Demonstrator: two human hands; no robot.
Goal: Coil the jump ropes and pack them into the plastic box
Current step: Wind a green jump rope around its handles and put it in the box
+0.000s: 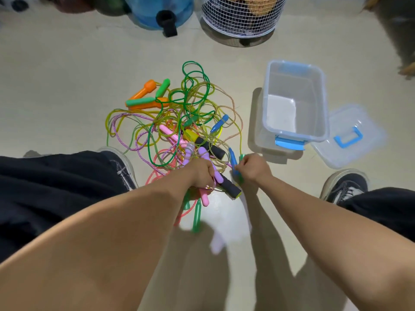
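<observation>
A tangled heap of jump ropes in green, yellow, pink and purple lies on the floor, with orange and green handles at its far left. My left hand grips a bunch of handles, among them a purple one, a black foam one and a pink one. Beside it, my right hand holds a blue handle together with a green one. The clear plastic box with blue latches stands open to the right of the heap, nothing inside.
The box's clear lid with a blue handle lies right of the box. A white wire basket and a blue container stand at the far side. My shoes and dark trouser legs flank the heap.
</observation>
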